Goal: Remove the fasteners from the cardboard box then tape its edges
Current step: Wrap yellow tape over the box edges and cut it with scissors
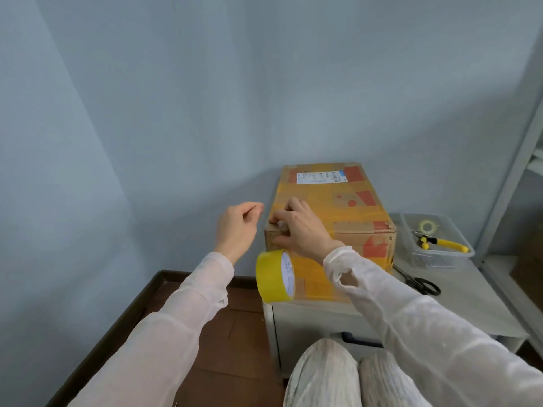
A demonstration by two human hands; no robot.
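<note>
A cardboard box (338, 201) with orange tape and a shipping label lies on a grey cabinet (464, 306). My right hand (299, 227) grips the box's near left top corner, fingers curled over the top edge and thumb on the front face. A yellow tape roll (271, 277) hangs just below that hand against the box's left front edge. My left hand (236, 227) is raised to the left of the box, apart from it, fingers curled with thumb against forefinger. Nothing shows in its grip.
A clear plastic tray (440, 254) right of the box holds yellow-handled pliers (446, 244) and a small tape roll (427, 226). Black scissors (423, 284) lie on the cabinet top in front of it. A grey shelf frame (511, 171) stands at the right. My knees are below.
</note>
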